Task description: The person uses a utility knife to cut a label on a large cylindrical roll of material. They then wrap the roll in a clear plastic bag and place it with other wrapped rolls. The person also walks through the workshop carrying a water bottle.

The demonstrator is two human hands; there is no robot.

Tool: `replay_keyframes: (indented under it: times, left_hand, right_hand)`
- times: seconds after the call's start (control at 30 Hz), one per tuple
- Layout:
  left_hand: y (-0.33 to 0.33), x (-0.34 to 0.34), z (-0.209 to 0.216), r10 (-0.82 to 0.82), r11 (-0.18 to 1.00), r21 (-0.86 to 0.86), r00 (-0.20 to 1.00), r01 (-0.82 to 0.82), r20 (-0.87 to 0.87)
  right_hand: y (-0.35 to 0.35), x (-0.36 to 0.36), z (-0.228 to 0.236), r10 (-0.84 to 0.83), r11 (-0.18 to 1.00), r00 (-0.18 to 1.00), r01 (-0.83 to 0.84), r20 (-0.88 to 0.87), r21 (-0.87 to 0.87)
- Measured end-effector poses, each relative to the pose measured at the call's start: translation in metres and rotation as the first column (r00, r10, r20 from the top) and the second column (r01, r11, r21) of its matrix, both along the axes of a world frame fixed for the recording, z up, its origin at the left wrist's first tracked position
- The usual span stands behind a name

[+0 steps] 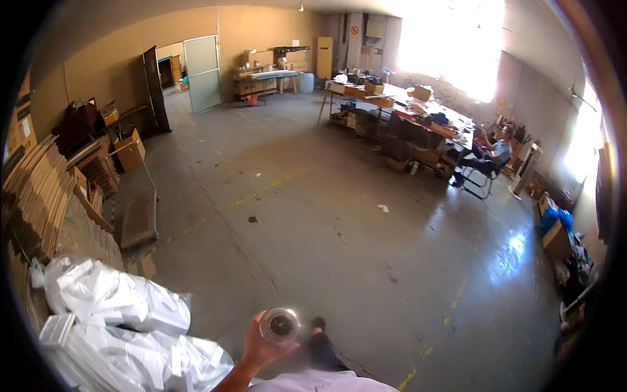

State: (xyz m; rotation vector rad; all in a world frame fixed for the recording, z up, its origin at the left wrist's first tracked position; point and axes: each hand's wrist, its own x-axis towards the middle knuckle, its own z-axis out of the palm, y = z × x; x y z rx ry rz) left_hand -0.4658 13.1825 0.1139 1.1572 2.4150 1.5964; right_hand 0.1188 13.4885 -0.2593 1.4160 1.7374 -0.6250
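Observation:
My left hand (257,349) is closed around a clear round cup (279,326), seen from above. Something dark shows inside the cup; I cannot make out what it is. The cup is out in front of my body, over the grey floor (307,255). My right hand is not in view. One of my feet (319,322) shows just beyond the cup. To the left of my forearm lie large plastic bags (117,294) filled with white pieces.
Stacked flat cardboard (39,189) and a flat trolley (139,219) line the left side. A cluttered long table (398,104) stands far right, with a person (499,149) seated on a chair there. A doorway with a grey door (202,73) opens at the back left.

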Motion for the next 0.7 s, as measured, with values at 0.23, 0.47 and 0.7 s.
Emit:
replay_keyframes:
  times: [0.23, 0.47, 0.7]
  left_hand:
    - [0.14, -0.21, 0.006, 0.077, 0.993, -0.097, 0.997, -0.074, 0.021]
    - [0.255, -0.402, -0.003, 0.356, 0.931, -0.158, 0.918, -0.33, 0.177]
    - [0.409, -0.653, -0.011, 0.312, 0.948, -0.121, 0.937, -0.295, 0.157]
  right_hand:
    - [0.215, -0.303, -0.028, 0.69, 0.72, 0.72, -0.693, 0.073, 0.032]
    - [0.385, -0.908, 0.084, 0.507, 0.86, 0.48, -0.225, -0.716, 0.459]
    - [0.482, -1.137, 0.094, 0.508, 0.861, 0.487, -0.305, -0.711, 0.406]
